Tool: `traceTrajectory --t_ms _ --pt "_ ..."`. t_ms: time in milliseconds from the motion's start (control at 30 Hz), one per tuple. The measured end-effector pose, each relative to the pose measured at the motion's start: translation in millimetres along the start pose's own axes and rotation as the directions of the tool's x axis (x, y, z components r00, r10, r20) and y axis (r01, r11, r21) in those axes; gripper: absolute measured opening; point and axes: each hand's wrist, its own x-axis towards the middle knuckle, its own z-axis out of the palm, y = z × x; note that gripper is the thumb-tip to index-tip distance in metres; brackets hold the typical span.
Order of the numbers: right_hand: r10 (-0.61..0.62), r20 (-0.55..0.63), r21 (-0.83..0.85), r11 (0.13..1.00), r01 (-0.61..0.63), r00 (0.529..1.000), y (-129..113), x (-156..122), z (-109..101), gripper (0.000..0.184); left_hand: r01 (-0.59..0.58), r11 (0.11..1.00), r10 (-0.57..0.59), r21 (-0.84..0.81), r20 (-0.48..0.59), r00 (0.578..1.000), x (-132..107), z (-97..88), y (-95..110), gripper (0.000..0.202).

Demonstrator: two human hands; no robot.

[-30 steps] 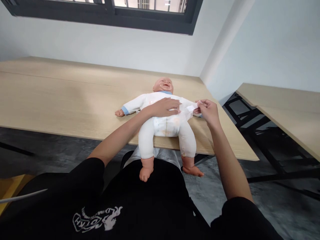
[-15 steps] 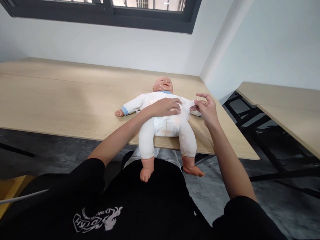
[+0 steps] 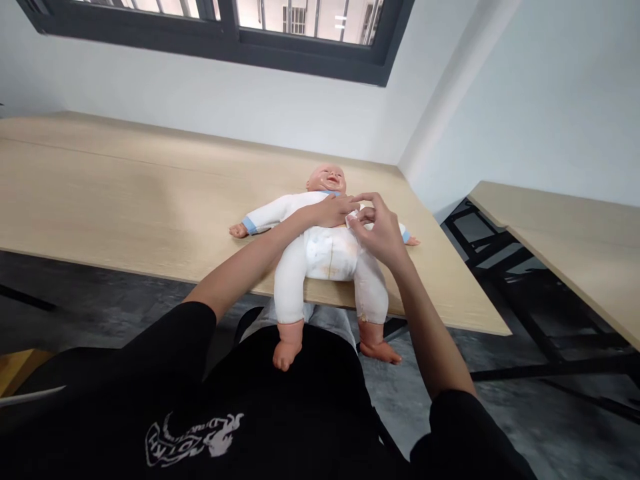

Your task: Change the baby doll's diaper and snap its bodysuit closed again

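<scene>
A baby doll (image 3: 273, 213) in a white suit with blue cuffs lies on its back, its legs hanging over the table's front edge. Around its hips is a white diaper (image 3: 330, 257) with a faint printed pattern. My left hand (image 3: 331, 211) lies flat across the doll's belly at the diaper's top edge, fingers stretched out. Close beside it, my right hand (image 3: 379, 230) pinches a white side tab of the diaper between thumb and finger, over the front of the waist. The fingers partly hide the tab, so I cannot tell whether it is stuck down.
The doll rests near the right end of a light wooden table (image 3: 150, 207). A wall and a dark-framed window (image 3: 305, 57) stand behind it. To the right, past a gap, is a second table (image 3: 565, 233) with black metal legs.
My right hand has moved left with the diaper tab, from out at the side to across the waist, beside my left hand. The left hand stays on the belly.
</scene>
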Motion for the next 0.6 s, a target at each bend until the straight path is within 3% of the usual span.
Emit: traceTrajectory --t_ms 167,300,400,467,600 --pt "0.071 0.177 -0.444 0.896 0.015 0.982 -29.3 -5.9 21.3 0.029 0.022 0.997 -0.021 -0.072 0.008 1.000 6.4 6.0 -6.0 0.018" --pt "0.030 0.262 -0.370 0.926 0.072 0.965 -43.2 -18.8 27.8 0.029 0.052 0.943 -0.134 -0.327 -0.232 0.964 -7.1 -5.3 -1.1 0.009" --pt "-0.047 0.307 -0.250 0.960 0.129 0.951 -42.8 -27.8 20.4 0.032 0.037 0.894 -0.227 -0.447 -0.379 0.897 -41.1 -24.7 5.2 0.011" --pt "-0.120 0.350 -0.167 0.968 0.188 0.929 -37.0 -32.6 14.9 0.033 0.135 0.890 -0.325 -0.436 -0.399 0.857 -73.8 -36.6 8.9 0.012" --pt "-0.240 0.339 -0.102 0.952 0.289 0.910 -19.5 -42.1 13.7 0.034 0.354 0.841 -0.471 -0.409 -0.234 0.850 -137.3 -40.5 9.0 0.019"
